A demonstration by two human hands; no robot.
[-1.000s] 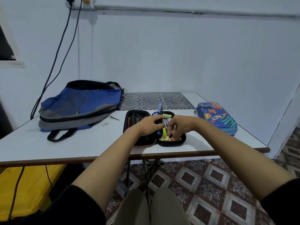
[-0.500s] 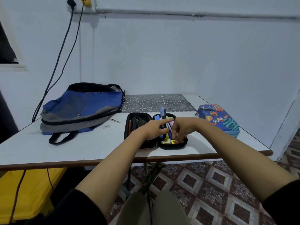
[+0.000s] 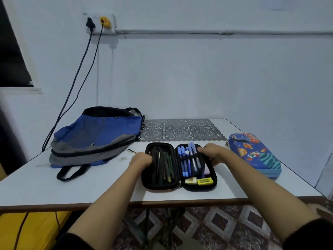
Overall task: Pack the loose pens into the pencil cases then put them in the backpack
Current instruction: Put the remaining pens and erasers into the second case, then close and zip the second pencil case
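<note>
A black pencil case lies spread flat near the table's front edge. Its left half holds dark pencils; its right half holds blue pens under elastic bands, with a white and a yellow eraser below. My left hand grips the case's left edge with curled fingers. My right hand grips its right edge. A second pencil case, blue with a space print, lies zipped at the right. The blue and grey backpack lies flat at the left.
A patterned lace mat covers the table's back middle. A small white scrap lies beside the backpack. Two cables hang from a wall socket to behind the backpack. The table's front edge is close to me; a yellow object sits underneath.
Both hands have left the middle of the case, where they handled the pens, and moved apart to its outer edges. The pens now sit under the bands. The camera has tilted up.
</note>
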